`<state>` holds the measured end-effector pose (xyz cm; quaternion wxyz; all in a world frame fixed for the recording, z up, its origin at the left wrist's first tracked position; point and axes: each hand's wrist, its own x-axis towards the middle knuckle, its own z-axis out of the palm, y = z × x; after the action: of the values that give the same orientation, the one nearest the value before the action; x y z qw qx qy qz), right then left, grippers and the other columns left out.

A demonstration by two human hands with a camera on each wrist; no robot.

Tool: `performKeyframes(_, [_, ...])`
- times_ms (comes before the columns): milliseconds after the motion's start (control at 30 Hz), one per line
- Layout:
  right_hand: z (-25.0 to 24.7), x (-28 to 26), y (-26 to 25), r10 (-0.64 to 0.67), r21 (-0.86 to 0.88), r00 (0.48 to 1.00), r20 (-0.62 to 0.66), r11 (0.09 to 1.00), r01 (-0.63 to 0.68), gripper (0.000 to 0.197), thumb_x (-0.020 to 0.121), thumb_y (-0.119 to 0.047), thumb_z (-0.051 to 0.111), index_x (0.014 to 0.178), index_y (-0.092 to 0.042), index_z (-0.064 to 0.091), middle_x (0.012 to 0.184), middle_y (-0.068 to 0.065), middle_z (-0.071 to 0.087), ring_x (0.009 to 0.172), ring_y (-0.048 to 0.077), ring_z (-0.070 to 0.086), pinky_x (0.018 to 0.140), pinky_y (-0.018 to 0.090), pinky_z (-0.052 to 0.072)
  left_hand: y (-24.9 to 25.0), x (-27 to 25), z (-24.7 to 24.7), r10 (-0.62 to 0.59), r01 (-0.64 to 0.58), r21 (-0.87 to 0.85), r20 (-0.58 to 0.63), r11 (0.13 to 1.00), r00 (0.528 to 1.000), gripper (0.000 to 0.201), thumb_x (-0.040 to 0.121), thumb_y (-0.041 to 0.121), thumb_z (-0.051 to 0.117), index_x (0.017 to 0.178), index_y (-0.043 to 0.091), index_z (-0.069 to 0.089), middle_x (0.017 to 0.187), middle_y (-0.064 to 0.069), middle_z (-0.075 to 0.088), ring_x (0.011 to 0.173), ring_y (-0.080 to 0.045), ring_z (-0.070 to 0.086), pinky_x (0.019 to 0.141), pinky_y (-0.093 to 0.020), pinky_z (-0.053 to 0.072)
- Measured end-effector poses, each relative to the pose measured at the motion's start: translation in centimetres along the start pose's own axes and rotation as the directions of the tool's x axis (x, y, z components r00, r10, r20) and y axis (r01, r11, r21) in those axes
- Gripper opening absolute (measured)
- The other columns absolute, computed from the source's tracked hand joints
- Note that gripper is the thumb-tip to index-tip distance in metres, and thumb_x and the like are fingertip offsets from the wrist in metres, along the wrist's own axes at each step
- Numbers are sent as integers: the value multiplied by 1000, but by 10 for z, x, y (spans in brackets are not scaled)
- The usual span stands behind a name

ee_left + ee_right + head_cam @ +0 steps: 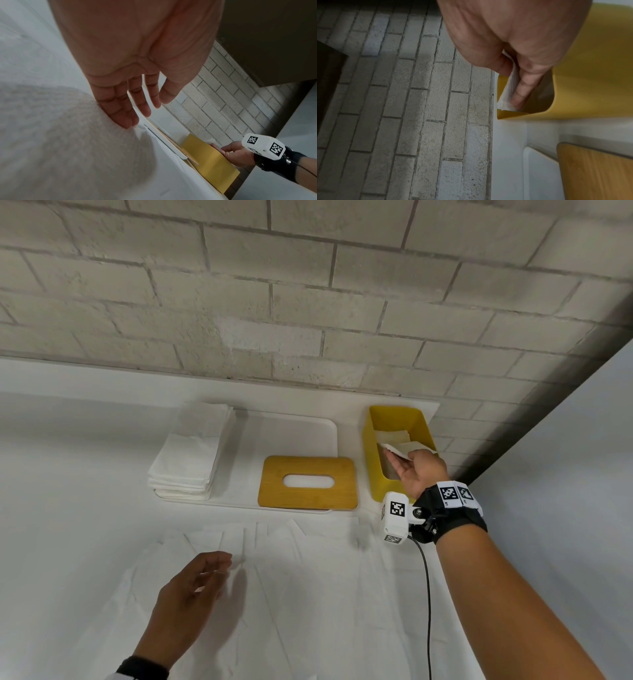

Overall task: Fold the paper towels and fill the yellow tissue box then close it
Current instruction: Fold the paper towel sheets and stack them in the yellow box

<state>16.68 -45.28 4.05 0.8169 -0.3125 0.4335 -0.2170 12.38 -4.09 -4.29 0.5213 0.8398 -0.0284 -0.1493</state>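
The open yellow tissue box (371,453) stands at the back right of the counter, with folded towels inside. My right hand (416,470) is over its near end and pinches a folded paper towel (407,449) between thumb and fingers, just above the box opening; in the right wrist view the folded paper towel (506,93) hangs at the rim of the yellow tissue box (590,81). My left hand (198,583) hovers with relaxed fingers over unfolded paper towels (308,570) spread on the counter, holding nothing. The wooden lid (308,481) with an oval slot lies flat left of the box.
A stack of folded white towels (186,463) sits at the left of a white tray (329,436). A brick wall (308,302) runs behind the counter. A cable (428,594) hangs from my right wrist camera. The counter ends just right of the box.
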Motion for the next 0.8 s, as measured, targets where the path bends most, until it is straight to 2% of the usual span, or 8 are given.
performKeyframes(67, [0,-6,-2,3,-12,1000,-5,1000,-3,18,100,8,41,112,3,54,131,31,59,113,45,63,70,49,63,1,-1,-1,20,-20,10,-2,1000,1000,35,97,14,66,99,49,70,102,23,74,93,-6,73,84,-34,61])
performKeyframes(167, [-4,-25,-8,-3,-61,1000,1,998,3,5,100,3,49,100,1,54,132,32,57,112,44,62,82,47,61,2,-5,-3,53,-53,18,-3,998,999,36,97,12,65,100,48,69,104,25,74,95,-2,72,83,-29,59])
performKeyframes(300, [-24,-59,-10,-59,-114,998,39,991,63,8,98,9,47,95,4,53,136,36,53,116,42,62,99,49,55,3,-10,-5,71,-71,25,1,997,997,32,98,11,64,99,43,71,103,27,73,96,-2,71,84,-25,56])
performKeyframes(433, [-60,-93,2,-128,-147,973,194,977,158,26,102,-2,51,127,1,53,117,22,68,95,27,75,84,32,62,3,-19,-5,94,-94,23,16,995,995,27,99,14,63,102,39,71,103,27,73,95,0,71,80,-20,57])
performKeyframes(567, [-95,-115,40,-76,-383,979,191,912,145,17,103,-7,50,114,-4,63,109,19,71,88,26,76,74,29,62,6,-26,1,133,-135,42,53,990,990,25,99,16,62,105,39,70,104,28,72,96,4,69,76,-7,50])
performKeyframes(633, [-106,-122,65,-26,-556,978,208,819,140,18,102,-7,52,114,-5,65,107,19,73,88,27,74,75,30,61,7,-31,6,160,-164,59,78,985,984,25,99,14,62,106,38,69,105,29,71,99,7,67,76,-6,49])
performKeyframes(700, [-112,-130,91,43,-738,967,252,655,163,21,98,-13,61,118,-9,67,111,15,73,90,24,72,83,35,60,7,-35,11,172,-180,63,110,982,979,27,98,12,63,108,36,69,106,23,72,100,7,66,79,-10,52])
performKeyframes(800, [-109,-135,118,64,-919,936,347,223,326,39,92,-31,69,129,-21,62,124,-2,65,107,17,66,99,31,50,8,-42,16,206,-218,77,145,973,968,25,97,11,65,111,31,70,110,20,72,101,8,66,81,-13,55])
